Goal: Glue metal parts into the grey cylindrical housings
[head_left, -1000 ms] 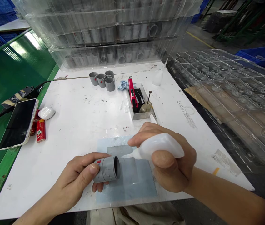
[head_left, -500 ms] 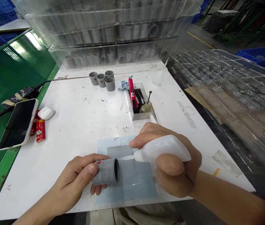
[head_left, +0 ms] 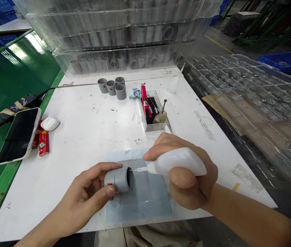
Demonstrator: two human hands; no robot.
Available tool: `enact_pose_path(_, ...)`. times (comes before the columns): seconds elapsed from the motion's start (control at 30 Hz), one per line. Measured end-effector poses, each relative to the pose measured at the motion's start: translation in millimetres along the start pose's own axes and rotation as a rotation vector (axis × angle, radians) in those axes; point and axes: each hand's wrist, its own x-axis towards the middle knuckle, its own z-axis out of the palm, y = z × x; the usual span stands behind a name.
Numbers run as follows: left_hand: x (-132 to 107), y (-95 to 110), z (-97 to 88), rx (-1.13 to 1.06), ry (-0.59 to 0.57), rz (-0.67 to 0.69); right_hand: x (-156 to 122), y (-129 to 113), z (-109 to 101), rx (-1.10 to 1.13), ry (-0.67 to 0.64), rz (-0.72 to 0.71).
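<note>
My left hand (head_left: 89,192) is closed around a grey cylinder (head_left: 118,180) with a red mark, held on its side above a blue mat (head_left: 137,212). Its open end faces right. In my right hand (head_left: 186,178) is a white squeeze bottle (head_left: 176,161), tilted so its thin nozzle points left at the cylinder's rim. The nozzle tip is at or just inside the opening; whether it touches I cannot tell. Part of the cylinder's far side is hidden by my fingers.
Several grey cylinders (head_left: 120,92) stand at the back. A clear box (head_left: 157,127) holds a red-handled cutter (head_left: 144,101) and a small jar (head_left: 160,117). A phone (head_left: 18,135) and red lighter (head_left: 44,143) lie left. Clear trays (head_left: 91,63) are stacked behind.
My left hand has turned the cylinder about its axis, so its red mark moved down, and raised it slightly. The bottle has shifted a little left, its nozzle now at the rim.
</note>
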Motion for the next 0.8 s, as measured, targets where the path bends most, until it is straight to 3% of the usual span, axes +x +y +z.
enact_pose_path(0.33,7.2,-4.9,-5.7,-0.069,-0.144,0.102,-1.2,4.8,2.3,-0.031,0.012,-0.056)
enact_pose_path(0.8,7.4,-6.0,-6.9,-0.06,-0.158,0.126,-1.7,6.7,5.2,0.019,0.036,-0.041)
